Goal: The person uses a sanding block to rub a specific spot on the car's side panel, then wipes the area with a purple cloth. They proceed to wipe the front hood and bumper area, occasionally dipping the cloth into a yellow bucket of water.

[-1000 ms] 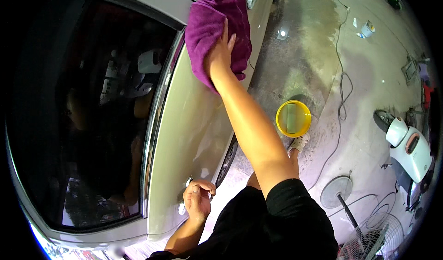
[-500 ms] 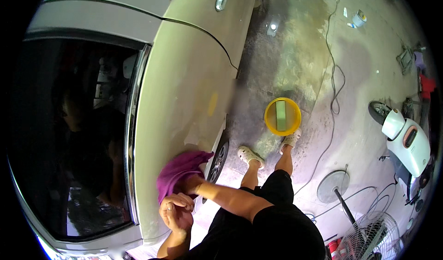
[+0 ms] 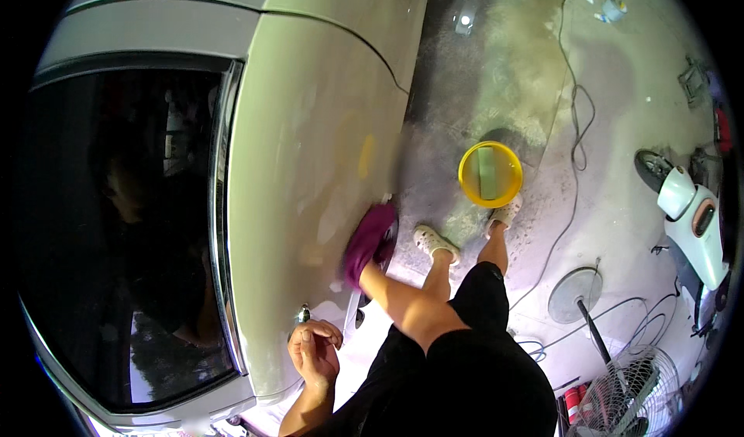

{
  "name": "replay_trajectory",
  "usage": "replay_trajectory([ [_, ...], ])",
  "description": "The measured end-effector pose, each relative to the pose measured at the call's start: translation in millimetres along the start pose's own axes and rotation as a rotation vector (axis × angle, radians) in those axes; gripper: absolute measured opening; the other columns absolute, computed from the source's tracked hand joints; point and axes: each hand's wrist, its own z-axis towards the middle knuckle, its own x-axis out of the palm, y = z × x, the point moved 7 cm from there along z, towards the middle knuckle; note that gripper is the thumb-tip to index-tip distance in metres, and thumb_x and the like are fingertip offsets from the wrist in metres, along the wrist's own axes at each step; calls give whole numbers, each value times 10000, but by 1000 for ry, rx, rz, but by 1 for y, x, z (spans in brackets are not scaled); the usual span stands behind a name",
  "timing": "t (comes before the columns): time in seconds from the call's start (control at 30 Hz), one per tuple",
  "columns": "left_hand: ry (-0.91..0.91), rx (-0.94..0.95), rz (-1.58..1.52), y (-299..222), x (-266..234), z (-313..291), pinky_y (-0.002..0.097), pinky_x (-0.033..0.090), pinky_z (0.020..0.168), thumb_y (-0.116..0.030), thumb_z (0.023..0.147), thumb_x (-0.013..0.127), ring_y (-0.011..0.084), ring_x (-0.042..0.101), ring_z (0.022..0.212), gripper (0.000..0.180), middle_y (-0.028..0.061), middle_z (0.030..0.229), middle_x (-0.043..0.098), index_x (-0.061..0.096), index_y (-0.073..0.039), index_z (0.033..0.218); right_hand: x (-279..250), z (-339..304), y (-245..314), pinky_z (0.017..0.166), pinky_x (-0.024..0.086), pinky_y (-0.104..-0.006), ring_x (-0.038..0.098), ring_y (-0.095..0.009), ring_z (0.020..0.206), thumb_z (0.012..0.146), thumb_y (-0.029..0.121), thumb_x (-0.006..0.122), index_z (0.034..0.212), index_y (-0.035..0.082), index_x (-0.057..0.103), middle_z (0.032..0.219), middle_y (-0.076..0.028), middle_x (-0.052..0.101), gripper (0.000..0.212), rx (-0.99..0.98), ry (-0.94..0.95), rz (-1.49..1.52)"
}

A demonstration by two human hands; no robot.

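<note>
The light-coloured car door (image 3: 302, 150) fills the space in front of me. My right hand (image 3: 367, 272) is pressed to its lower side, mostly hidden beneath a purple cloth (image 3: 367, 235) that it holds. The cloth bunches over the fingers and hangs beside the dark wheel below. My left hand (image 3: 313, 350) is closed, with curled fingers and nothing seen in them. It hovers close to a chrome door handle (image 3: 304, 313); whether it touches the door, I cannot tell.
By my feet on the concrete floor stands a yellow bucket (image 3: 463, 186) with a pale green block in it. A cable (image 3: 575, 127) winds across the floor. Right of me are a fan (image 3: 628, 394), a round stand base (image 3: 575, 293) and a white scooter (image 3: 694, 228).
My right hand has slid the purple cloth away from my left hand, forward and down the door's side. The chrome handle has come into sight. My left hand has shifted slightly right.
</note>
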Motion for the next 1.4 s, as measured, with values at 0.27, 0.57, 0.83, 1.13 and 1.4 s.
replay_trajectory([
  [0.27, 38, 64, -80, -49, 73, 8, 325, 421, 557, -294, 1077, 498, 211, 519, 630, 350, 108, 726, 527, 557, 0, 896, -41, -112, 112, 1060, 413, -434, 558, -277, 1257, 859, 370, 621, 1251, 129, 627, 1281, -67, 627, 460, -274, 377, 338],
  [0.57, 63, 691, 59, -114, 198, 11, 370, 436, 781, -301, 1032, 476, 237, 534, 904, 344, 152, 979, 552, 561, 13, 922, -320, -25, 127, 1016, 437, -435, 576, -280, 1208, 795, 345, 675, 1184, 119, 643, 1218, -73, 636, 451, -356, 184, 460],
  [0.83, 330, -162, -424, -31, 371, 59, 382, 470, 902, -377, 1025, 531, 222, 623, 1061, 303, 49, 1159, 655, 642, -119, 1141, -624, -3, 109, 977, 459, -436, 591, -283, 1165, 738, 322, 723, 1125, 111, 657, 1163, -79, 643, 446, -537, -417, 41],
  [1.13, 466, -363, -276, 39, 557, 85, 422, 428, 1017, -416, 1028, 546, 205, 551, 1194, 349, 27, 1211, 641, 625, -128, 1210, -736, -34, 149, 841, 495, -459, 606, -312, 1044, 618, 351, 742, 910, 141, 684, 971, -80, 642, 365, -669, -566, -922],
  [1.4, 673, -1152, -588, 153, 658, 164, 544, 372, 1160, -717, 926, 465, 367, 557, 1322, 792, 160, 1427, 608, 599, -86, 1384, -770, 85, 156, 742, 499, -479, 603, -330, 990, 515, 344, 723, 830, 221, 673, 898, -57, 635, 342, -561, -511, -1132],
])
